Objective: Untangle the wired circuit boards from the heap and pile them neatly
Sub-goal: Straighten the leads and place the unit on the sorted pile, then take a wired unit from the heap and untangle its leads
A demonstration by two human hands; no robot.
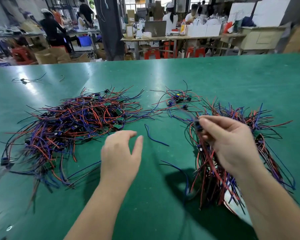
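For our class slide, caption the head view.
Right hand pinches a wired board over the neat pile; left hand open beside the tangled heap.

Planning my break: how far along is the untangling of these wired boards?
Done: a sorted pile lies on the right, wires roughly aligned. In hand: the right hand pinches one wired board over that pile; the left hand is open, empty. Left: the large tangled heap and a small cluster beyond, so likely half or more remains.
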